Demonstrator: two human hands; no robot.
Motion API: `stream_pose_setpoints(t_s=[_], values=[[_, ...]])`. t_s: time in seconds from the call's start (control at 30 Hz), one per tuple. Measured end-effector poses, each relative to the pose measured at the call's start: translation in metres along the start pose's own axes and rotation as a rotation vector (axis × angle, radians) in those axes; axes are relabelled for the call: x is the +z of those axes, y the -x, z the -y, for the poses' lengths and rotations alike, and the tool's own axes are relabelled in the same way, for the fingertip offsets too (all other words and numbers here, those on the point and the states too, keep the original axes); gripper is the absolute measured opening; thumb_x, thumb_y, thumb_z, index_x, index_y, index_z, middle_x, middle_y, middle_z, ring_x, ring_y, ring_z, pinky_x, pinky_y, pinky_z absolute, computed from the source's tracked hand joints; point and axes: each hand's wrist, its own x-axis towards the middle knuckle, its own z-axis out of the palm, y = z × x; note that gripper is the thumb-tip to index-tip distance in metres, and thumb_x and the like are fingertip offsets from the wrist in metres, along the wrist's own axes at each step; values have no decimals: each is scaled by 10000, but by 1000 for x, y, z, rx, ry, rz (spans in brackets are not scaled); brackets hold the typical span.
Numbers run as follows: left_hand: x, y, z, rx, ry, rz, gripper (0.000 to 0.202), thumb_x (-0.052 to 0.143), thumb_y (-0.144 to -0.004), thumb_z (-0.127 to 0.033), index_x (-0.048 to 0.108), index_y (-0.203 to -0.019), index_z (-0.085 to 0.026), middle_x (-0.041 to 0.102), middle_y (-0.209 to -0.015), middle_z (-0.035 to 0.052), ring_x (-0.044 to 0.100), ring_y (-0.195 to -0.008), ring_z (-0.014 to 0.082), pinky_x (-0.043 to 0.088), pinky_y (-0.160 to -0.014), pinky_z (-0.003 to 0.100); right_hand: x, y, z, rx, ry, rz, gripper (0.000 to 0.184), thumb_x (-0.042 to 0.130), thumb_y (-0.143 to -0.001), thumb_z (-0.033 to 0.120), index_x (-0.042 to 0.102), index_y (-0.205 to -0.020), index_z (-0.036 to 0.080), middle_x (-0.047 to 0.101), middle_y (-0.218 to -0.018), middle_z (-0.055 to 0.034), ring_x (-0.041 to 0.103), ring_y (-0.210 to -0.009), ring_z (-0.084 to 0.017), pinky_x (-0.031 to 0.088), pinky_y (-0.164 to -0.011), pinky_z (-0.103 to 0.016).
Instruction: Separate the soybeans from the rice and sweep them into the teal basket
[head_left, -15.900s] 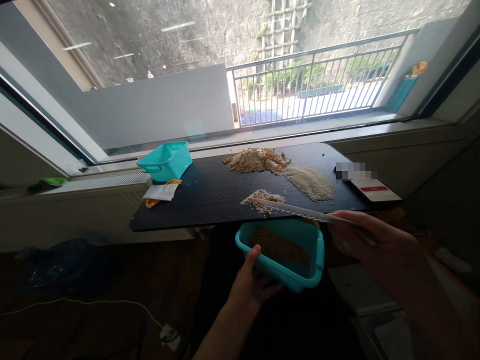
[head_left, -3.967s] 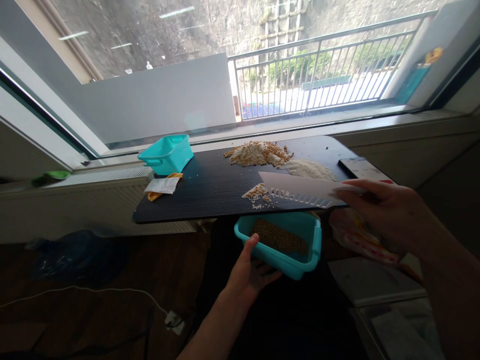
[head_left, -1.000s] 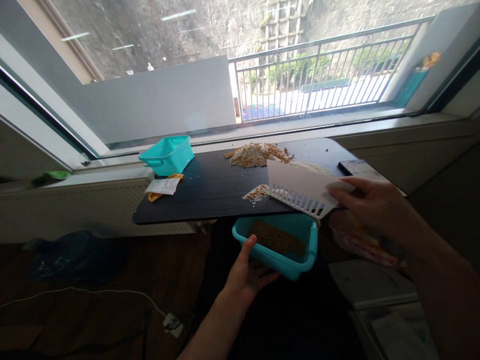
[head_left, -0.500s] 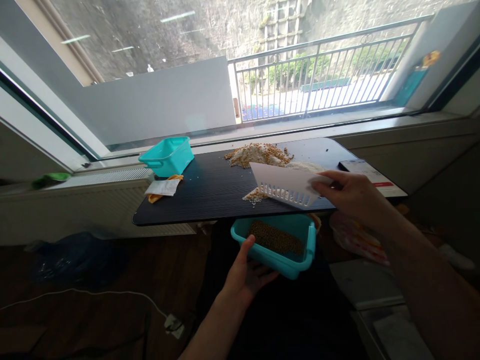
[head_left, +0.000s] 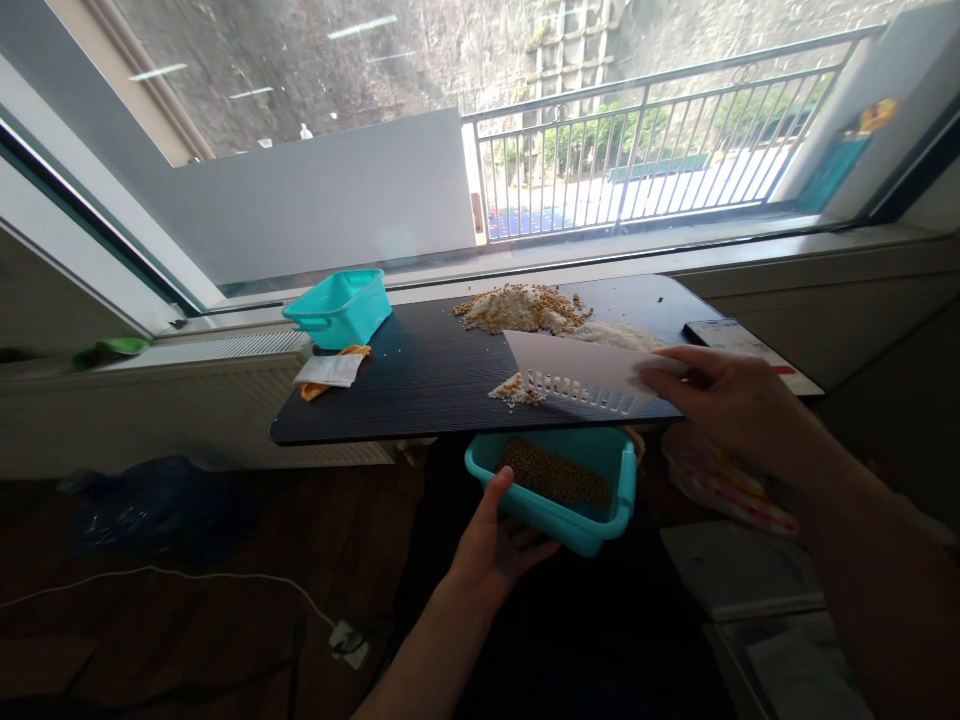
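A slotted white scraper (head_left: 574,358) slants, partly hiding a small mixed-grain pile (head_left: 507,390), beyond a teal bin (head_left: 574,526) holding brown grains (head_left: 553,474).

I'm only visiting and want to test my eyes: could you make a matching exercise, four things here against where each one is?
Things:
1. White slotted sheet
2. Teal tub with brown grains
3. Other teal tub
4. White power socket

Places:
A. At the left end of the dark tabletop
B. On the floor
C. In the right hand
D. In the left hand

Pairs: 1-C, 2-D, 3-A, 4-B
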Motion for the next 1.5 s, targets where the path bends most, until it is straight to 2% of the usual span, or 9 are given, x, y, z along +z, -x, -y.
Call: stream_pose_setpoints(t_s=[0.13, 0.27, 0.5, 0.8, 1.0, 1.2, 1.33, 1.5], values=[[0, -1, 0, -1, 1, 7, 615, 611, -818, -519, 514, -1296, -144, 600, -1216, 202, 611, -1099, 347, 552, -840, 465, 3, -1, 3, -2, 11, -15, 451, 572, -676, 517, 744, -850, 138, 620, -608, -20, 498, -575, -150, 374, -547, -292], [0, -1, 0, -13, -17, 2, 608, 596, -825, -532, 522, -1292, -150, 608, -1205, 189, 620, -1077, 339, 559, -829, 462, 1, 1, 9, -9, -36, 39, 463, 581, -669, 539, 740, -852, 145, 623, -617, -16, 497, -569, -144, 358, -521, -280], [0, 0, 0, -3, -6, -2, 605, 617, -815, -520, 520, -1281, -147, 615, -1197, 195, 632, -1070, 338, 557, -845, 469, -9, 6, 13, -11, -48, -16, 387, 615, -626, 530, 734, -784, 197, 627, -593, -6, 470, -533, -136, 342, -482, -274], [-5, 4, -6, 18, 9, -22, 627, 582, -840, -515, 473, -1333, -143, 541, -1321, 206, 556, -1189, 382, 556, -853, 471, 8, 11, -4, -28, -149, 125, 407, 621, -723, 539, 746, -888, 189, 687, -709, -22, 548, -583, -151, 427, -513, -276], [-2, 4, -7, 5, -3, -27, 616, 553, -859, -516, 461, -1340, -143, 520, -1331, 203, 551, -1182, 374, 558, -832, 460, -1, 17, -4, 20, -160, 204, 417, 626, -730, 560, 731, -912, 200, 641, -605, 1, 522, -523, -144, 398, -466, -265], [-1, 4, -5, -3, -2, -16, 618, 552, -860, -520, 467, -1327, -125, 554, -1268, 200, 590, -1104, 348, 566, -814, 451, -7, 10, 2, -11, -37, -17, 390, 633, -656, 514, 761, -841, 194, 652, -633, -13, 490, -556, -138, 381, -511, -276], [-2, 2, -5, -5, -18, -16, 615, 549, -861, -526, 471, -1329, -135, 571, -1242, 191, 600, -1078, 342, 571, -795, 442, -6, 5, -6, 6, -10, -43, 436, 618, -628, 546, 764, -834, 192, 646, -599, -11, 488, -539, -148, 372, -506, -288], [-3, 0, -4, 3, -9, -8, 619, 557, -858, -521, 465, -1337, -140, 573, -1239, 193, 600, -1086, 345, 572, -802, 450, -10, 10, -11, -27, -27, -14, 394, 618, -649, 551, 766, -811, 224, 635, -581, 0, 476, -502, -142, 374, -493, -291]])
